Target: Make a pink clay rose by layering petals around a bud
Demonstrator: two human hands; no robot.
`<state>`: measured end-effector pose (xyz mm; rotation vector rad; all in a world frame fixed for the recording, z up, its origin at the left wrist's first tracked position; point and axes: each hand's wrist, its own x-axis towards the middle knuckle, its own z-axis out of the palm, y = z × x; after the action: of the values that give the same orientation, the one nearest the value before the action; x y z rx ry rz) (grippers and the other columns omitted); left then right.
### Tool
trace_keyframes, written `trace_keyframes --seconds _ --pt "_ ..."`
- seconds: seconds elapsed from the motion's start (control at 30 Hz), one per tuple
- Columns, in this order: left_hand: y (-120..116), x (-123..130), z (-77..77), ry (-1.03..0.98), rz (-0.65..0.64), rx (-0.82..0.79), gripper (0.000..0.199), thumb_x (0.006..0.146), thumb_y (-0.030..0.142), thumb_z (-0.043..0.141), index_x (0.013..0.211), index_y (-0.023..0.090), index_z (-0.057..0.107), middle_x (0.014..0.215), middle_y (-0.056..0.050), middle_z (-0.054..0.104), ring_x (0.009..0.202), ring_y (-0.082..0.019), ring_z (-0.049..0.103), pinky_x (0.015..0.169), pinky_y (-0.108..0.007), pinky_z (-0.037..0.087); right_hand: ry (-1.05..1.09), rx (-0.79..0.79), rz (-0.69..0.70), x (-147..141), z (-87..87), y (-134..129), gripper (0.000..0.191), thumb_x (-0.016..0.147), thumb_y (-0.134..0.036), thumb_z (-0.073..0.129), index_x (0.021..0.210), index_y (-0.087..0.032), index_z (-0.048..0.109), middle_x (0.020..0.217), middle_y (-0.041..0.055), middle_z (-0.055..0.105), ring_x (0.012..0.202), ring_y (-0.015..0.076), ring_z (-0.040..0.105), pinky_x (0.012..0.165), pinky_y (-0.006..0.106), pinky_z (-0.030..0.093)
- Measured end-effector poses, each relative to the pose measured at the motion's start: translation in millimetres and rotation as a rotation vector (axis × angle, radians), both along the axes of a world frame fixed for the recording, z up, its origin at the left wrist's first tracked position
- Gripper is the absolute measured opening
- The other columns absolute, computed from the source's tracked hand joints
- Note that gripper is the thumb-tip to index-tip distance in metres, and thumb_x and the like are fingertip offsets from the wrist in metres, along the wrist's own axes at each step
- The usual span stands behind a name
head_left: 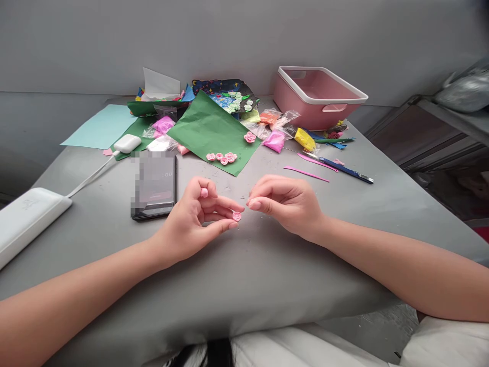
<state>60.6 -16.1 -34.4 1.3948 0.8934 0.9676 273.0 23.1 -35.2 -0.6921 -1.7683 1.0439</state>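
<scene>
Between the thumb and fingertips of my left hand [206,211] is a small pink clay rose [237,216] with a spiral centre. A lump of pink clay [204,192] is tucked under a curled finger of the same hand. Just to the right, my right hand [284,204] is closed in a pinch, its fingertips a short way from the rose. Whatever lies in that pinch is too small or hidden to make out. Beyond both hands, several finished pink clay flowers [223,158] rest on a green paper sheet [214,130], with another flower [249,137] near its right corner.
A phone [155,188] lies left of my left hand, near a white power bank [32,219] with a cable. Pink modelling tools [306,174] and tweezers [344,169] lie at right. Behind them are bags of coloured clay [275,141] and a pink bin [309,109].
</scene>
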Motion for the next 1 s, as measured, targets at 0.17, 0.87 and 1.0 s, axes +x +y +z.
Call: trace_keyframes --seconds 0.17,0.87,1.0 --pt "0.4 0.3 2.9 -0.001 0.049 0.014 0.046 0.080 0.012 0.075 0.089 0.027 0.032 0.097 0.003 0.078 0.081 -0.013 0.072 0.071 -0.027 0.059 0.059 -0.042 0.002 -2.2 -1.1 -0.9 0.013 0.081 -0.030 0.078 0.087 -0.020 0.076 0.089 0.0055 0.070 0.076 0.0125 0.066 0.060 0.023 0.055" --pt "0.8 3.1 7.3 -0.055 0.118 -0.028 0.052 0.074 0.010 0.077 0.088 0.028 0.030 0.090 0.006 0.074 0.073 -0.013 0.069 0.067 -0.029 0.060 -0.001 0.129 -0.002 -1.5 -1.1 -2.3 0.015 0.085 -0.024 0.074 0.071 -0.019 0.074 0.071 0.0024 0.069 0.063 0.0112 0.063 0.059 0.026 0.053" --pt "0.4 3.6 9.1 -0.042 0.120 -0.051 0.053 0.074 0.011 0.077 0.089 0.028 0.029 0.091 0.006 0.075 0.074 -0.013 0.069 0.070 -0.031 0.060 0.034 0.119 -0.065 -3.0 -0.7 -1.6 0.004 0.082 -0.021 0.076 0.086 -0.021 0.077 0.085 0.0043 0.074 0.075 0.0129 0.068 0.063 0.024 0.057"
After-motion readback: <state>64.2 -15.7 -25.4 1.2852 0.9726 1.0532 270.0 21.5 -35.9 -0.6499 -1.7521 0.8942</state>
